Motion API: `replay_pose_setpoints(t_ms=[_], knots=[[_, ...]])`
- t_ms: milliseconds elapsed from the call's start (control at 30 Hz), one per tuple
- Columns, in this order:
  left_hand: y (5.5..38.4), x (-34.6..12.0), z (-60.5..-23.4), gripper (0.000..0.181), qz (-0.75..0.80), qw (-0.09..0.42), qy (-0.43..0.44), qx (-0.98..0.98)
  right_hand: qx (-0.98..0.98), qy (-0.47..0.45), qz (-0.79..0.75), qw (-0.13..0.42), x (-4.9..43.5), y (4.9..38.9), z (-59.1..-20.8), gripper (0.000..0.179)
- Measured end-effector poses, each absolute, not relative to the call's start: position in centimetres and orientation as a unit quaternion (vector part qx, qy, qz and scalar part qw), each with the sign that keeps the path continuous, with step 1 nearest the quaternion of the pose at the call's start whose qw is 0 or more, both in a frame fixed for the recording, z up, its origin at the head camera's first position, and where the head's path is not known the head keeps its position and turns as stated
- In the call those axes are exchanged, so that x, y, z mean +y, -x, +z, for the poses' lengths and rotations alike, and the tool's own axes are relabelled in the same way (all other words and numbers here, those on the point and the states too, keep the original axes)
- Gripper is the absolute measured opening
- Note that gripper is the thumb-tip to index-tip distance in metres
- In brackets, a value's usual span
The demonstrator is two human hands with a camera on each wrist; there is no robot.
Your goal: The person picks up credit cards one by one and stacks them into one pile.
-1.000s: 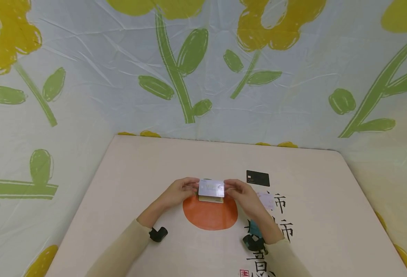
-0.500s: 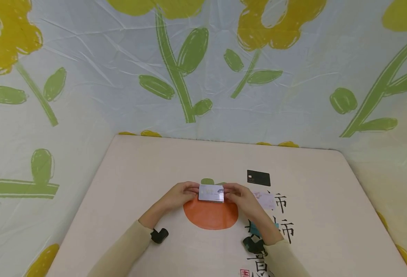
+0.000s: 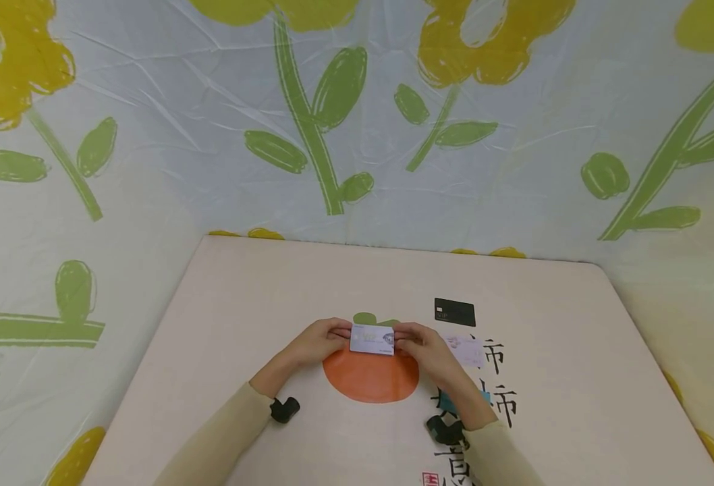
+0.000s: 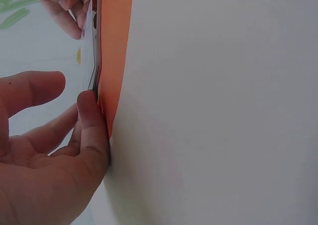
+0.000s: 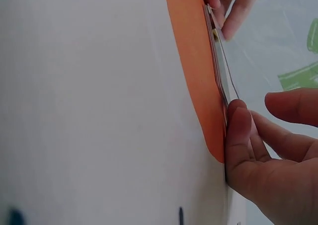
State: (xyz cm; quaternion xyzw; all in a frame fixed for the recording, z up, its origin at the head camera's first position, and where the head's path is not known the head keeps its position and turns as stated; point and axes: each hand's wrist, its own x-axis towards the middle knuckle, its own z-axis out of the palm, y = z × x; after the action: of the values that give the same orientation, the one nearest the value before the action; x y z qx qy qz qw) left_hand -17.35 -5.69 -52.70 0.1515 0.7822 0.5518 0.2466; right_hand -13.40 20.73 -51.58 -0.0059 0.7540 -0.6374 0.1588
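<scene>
A silver-white VIP card (image 3: 372, 339) lies over the orange printed fruit, its long side running left to right. My left hand (image 3: 322, 339) pinches its left short edge, and my right hand (image 3: 425, 345) pinches the right one. Seen edge-on in the left wrist view, the white card (image 4: 88, 46) tops a thin stack of cards (image 4: 98, 41) low on the table. The right wrist view likewise has several stacked cards (image 5: 216, 61) between the fingertips of both hands, with a slim gap under the top one.
A black VIP card (image 3: 454, 312) lies at the back right. Below it are a pale pink card (image 3: 465, 351) and a blue card (image 3: 448, 402), partly hidden by the right forearm. The pale table mat (image 3: 260, 283) meets a flowered cloth (image 3: 223, 169) behind.
The white card has come down and toward me, covering the yellowish card that showed beneath it. Both hands lowered with it and keep hold of its ends.
</scene>
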Motion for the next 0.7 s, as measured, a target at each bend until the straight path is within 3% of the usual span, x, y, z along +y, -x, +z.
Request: replay_pose_setpoints(t_ms=[700], knots=[[17.39,-5.47,-52.80,0.038,0.544,0.242,-0.159,0.788,0.758,-0.002,-0.632,0.161,20.56,13.38,-51.26,0.035]])
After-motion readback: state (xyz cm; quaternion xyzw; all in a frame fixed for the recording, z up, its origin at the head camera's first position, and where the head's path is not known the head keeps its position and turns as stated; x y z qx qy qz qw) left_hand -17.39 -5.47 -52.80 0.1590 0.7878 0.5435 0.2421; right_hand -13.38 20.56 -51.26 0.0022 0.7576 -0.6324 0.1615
